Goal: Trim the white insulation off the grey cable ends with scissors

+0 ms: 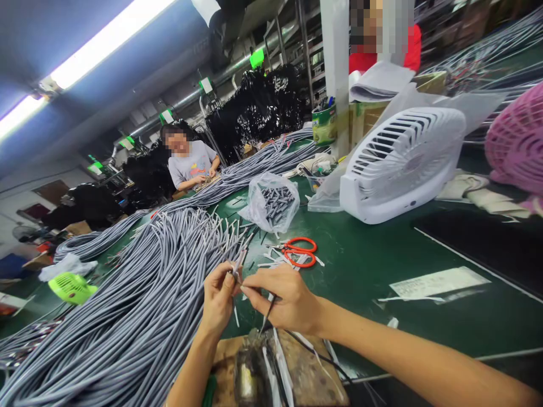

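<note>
My left hand (218, 297) is closed on the end of a grey cable (238, 261), near the middle of the view. Right beside it, my right hand (282, 297) pinches at the same cable end, its fingertips almost touching the left ones. A thin dark tool or wire (268, 314) passes under the right hand; which of the two it is I cannot tell. Below both hands lies a worn wooden block (314, 367) with a metal cylinder (247, 376) and white strips on it. A large bundle of grey cables (139, 299) spreads out at the left.
Orange-handled scissors (300, 251) lie beyond my hands, near a plastic bag (274, 202) of short grey pieces. A white fan (403, 164) and a pink fan (517, 141) stand at right. A person (190, 161) sits across the green table (352, 265).
</note>
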The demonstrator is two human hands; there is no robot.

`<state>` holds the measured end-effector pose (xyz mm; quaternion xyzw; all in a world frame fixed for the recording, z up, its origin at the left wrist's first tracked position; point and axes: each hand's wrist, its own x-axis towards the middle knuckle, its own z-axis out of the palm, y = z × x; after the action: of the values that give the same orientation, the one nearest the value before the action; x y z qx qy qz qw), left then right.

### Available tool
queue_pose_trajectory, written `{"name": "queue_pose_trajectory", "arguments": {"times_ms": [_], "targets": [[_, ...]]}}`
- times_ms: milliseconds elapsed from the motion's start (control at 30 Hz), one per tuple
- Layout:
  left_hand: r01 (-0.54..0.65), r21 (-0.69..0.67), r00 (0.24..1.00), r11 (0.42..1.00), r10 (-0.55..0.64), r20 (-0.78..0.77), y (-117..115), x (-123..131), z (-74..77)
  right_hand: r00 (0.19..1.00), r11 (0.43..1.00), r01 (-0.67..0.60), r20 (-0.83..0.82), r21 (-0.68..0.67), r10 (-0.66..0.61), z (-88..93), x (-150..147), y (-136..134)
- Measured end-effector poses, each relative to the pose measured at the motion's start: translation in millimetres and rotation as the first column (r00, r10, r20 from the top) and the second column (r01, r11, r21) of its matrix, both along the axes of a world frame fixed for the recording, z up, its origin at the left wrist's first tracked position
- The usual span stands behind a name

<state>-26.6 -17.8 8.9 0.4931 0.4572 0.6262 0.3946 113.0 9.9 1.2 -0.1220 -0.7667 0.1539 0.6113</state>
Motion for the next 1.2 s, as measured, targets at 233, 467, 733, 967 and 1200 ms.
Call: {"name": "queue_pose_trajectory", "arguments": {"times_ms": [233,467,733,967,1200], "targets": [[-0.18,-0.004,0.958,0.984,0.176,0.225,2.6,-5.4,12.5,0.998,0.952,0.045,0.047,-0.302,-0.032,2.1,1.4,13.2],[-0.292,-0.069,0.901,0.954,0.299,0.314,5.0,-7.2,13.2,0.998,0.948,0.017,0.064,-0.316,0.004,2.8,-0.4,12.5],[-0.32,0.006,0.817,0.948,0.272,0.509,4.7,-17.8,24.1,0.998,0.902,0.043,0.051,-0.429,-0.023,0.1,-1.1,17.9],[-0.213,0.031,0.934,0.977,0.194,0.3,6.7,0.1,8.8,0.996,0.859,-0.008,-0.083,-0.513,-0.04,8.3,2.0,19.8],[-0.084,-0.014,0.99,0.996,0.085,0.113,7.5,6.5,-11.3,0.984,0.78,-0.178,-0.09,-0.599,0.155,9.1,0.5,19.3]]}}
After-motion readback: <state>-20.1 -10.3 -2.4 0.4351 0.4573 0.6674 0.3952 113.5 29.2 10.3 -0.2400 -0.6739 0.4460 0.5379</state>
